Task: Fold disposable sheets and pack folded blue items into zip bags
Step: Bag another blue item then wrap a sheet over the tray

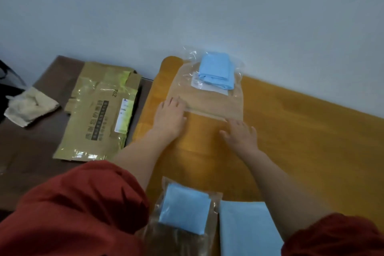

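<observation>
So the person's got a clear zip bag (207,100) lying flat at the far left corner of the orange counter (301,131), its top end almost at the wall (187,6). A folded blue item (218,70) is already inside, pushed to the far end with a white slip (198,83) tucked under it. Both hands are flat with nothing gripped: the left hand (170,114) has straight fingers on the bag's near left corner, and the right hand (241,133) is spread over the near right edge. It looks like pressing out air or running the zip closed, though the strip is too blurry to see. This stuff should be super light and floppy. The plastic is slick and will likely slide on the wood, so one palm should pin it while the other works along the seal. To lift it, pinching the empty near edge seems better than grabbing the bundle, which is soft and could unfold. At the near edge sits a second zip bag (212,199) with another blue square inside, and a loose blue sheet (247,230) lies just beside it on the right. Off the left edge, on a darker table (31,162), there's a flattened cardboard box (99,110) and a crumpled rag (29,106).
</observation>
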